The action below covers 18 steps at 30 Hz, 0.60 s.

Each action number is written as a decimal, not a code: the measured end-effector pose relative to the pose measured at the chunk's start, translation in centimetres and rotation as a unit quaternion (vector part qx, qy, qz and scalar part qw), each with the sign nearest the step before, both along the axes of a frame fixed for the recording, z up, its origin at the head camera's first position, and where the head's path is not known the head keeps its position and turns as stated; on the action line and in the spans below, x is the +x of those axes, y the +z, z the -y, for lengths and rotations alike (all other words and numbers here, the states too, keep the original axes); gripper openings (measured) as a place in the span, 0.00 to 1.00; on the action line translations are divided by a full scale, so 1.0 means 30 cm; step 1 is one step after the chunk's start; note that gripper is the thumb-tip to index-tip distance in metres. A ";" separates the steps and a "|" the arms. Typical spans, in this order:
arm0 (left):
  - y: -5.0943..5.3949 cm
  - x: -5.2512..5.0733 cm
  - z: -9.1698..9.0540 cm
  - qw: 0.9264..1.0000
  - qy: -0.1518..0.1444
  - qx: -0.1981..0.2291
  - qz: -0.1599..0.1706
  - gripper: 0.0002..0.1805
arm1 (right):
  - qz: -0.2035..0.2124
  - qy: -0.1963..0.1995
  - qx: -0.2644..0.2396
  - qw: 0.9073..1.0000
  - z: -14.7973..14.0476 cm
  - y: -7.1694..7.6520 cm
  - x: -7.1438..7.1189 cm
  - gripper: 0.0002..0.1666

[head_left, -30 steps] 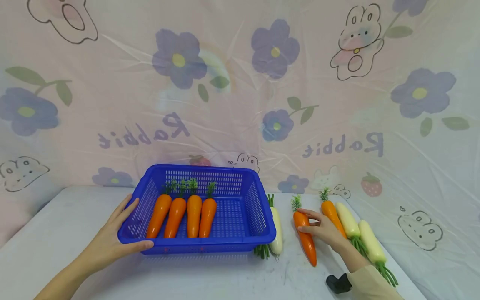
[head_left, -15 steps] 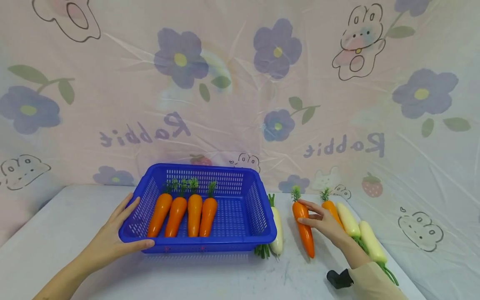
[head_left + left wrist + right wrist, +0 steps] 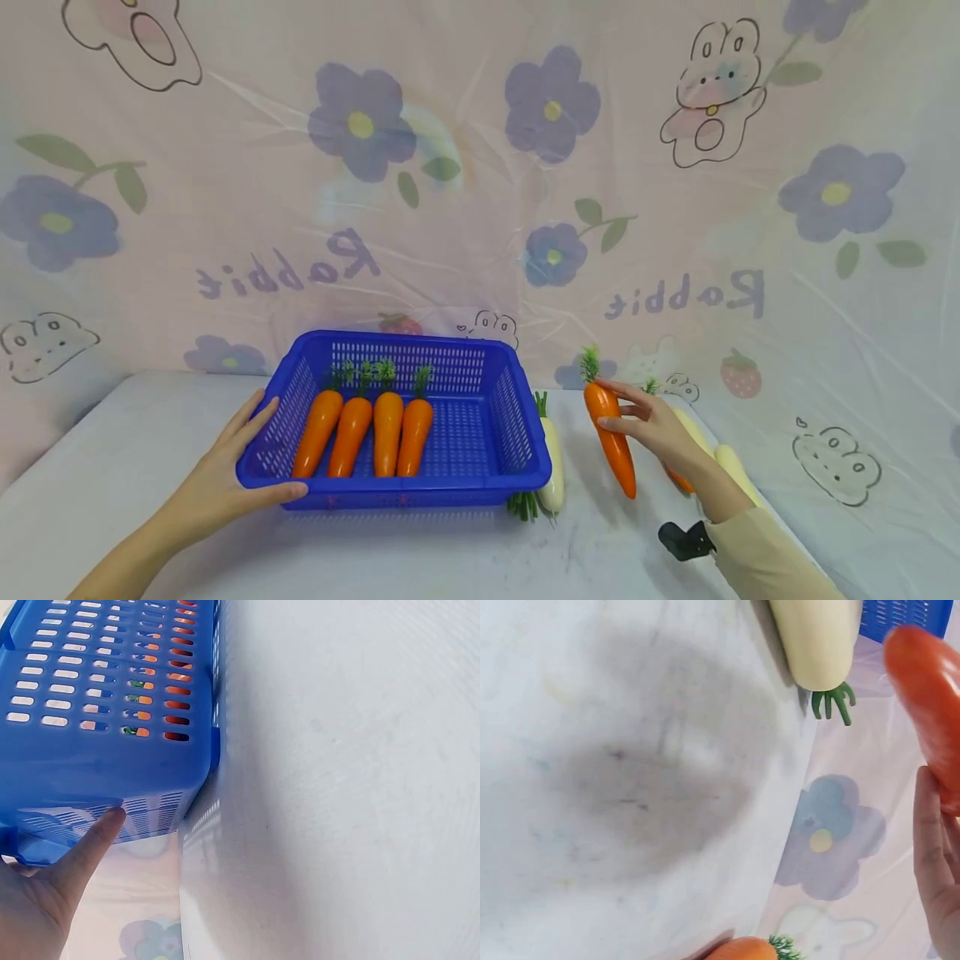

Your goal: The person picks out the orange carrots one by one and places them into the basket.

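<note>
My left hand (image 3: 221,479) rests on the left end of a blue plastic basket (image 3: 420,482), thumb at the front rim and fingers spread along the left rim. In the left wrist view, one straight finger lies against the basket's outer wall (image 3: 97,765). Inside the basket lie several orange carrots (image 3: 388,433), side by side with leafy tops toward the back. My right hand (image 3: 660,429) pinches another carrot (image 3: 611,442) near its leafy end, above the table. The right wrist view shows this carrot (image 3: 930,697) apart from the tabletop, with shadow below.
A white radish (image 3: 552,467) lies against the basket's right side; green stems (image 3: 523,506) show under the rim. Behind my right forearm are one carrot (image 3: 678,479) and two white radishes (image 3: 735,471), partly hidden. A printed cloth (image 3: 480,183) hangs behind the white table (image 3: 420,558).
My right hand has lifted the carrot off the table, slightly toward the back. The right forearm now hides more of the vegetables behind it. My left hand and the basket stay put.
</note>
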<state>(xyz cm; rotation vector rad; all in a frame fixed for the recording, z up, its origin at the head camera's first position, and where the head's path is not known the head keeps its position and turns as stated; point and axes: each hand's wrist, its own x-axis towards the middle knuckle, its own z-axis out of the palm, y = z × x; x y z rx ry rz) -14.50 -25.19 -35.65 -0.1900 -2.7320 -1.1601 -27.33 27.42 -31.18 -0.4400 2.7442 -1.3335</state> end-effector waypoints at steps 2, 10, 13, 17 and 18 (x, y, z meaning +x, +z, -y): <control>0.001 0.001 -0.001 1.000 -0.002 0.003 -0.001 0.60 | 0.000 0.003 0.006 1.000 0.009 0.015 -0.001 0.37; 0.002 0.002 -0.004 1.000 0.001 0.003 -0.002 0.59 | -0.023 0.018 0.020 0.999 0.051 0.094 -0.020 0.35; 0.004 0.003 -0.004 1.000 0.001 0.002 -0.001 0.59 | -0.021 0.018 0.027 0.999 0.074 0.124 -0.026 0.36; 0.005 0.002 -0.005 1.000 0.001 0.004 0.000 0.59 | -0.023 0.027 0.028 0.999 0.110 0.167 -0.033 0.36; 0.004 0.002 -0.006 1.000 0.000 0.006 0.000 0.59 | -0.026 0.030 0.029 0.999 0.118 0.177 -0.035 0.36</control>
